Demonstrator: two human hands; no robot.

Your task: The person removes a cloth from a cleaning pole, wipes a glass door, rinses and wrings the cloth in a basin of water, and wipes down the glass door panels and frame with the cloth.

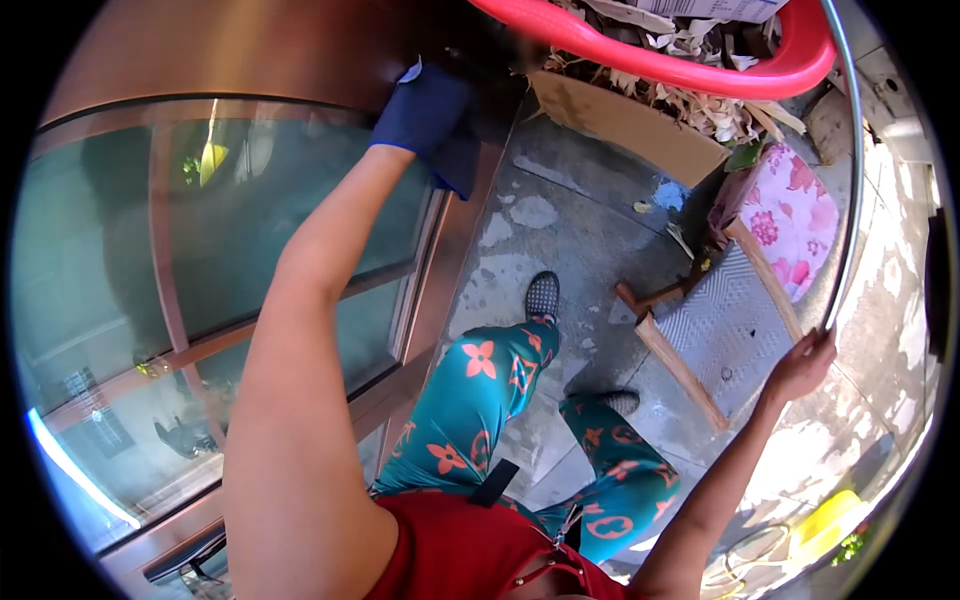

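Note:
A dark blue cloth (425, 115) covers most of my left hand (408, 135) and lies against the brown frame (480, 200) of a glass door or window. The fingers under the cloth are hidden. On the right, my right hand (803, 366) is closed around the lower end of a thin metal rod (855, 180), which curves up past the red plastic rim. Close to that hand stands a small wooden seat with a grey woven top (725, 325).
A cardboard box (625, 125) of dry husks stands at the top, under a red plastic rim (650, 60). A pink floral cushion (785, 220) is behind the seat. Something yellow (828, 525) lies lower right. My feet are on the stained floor.

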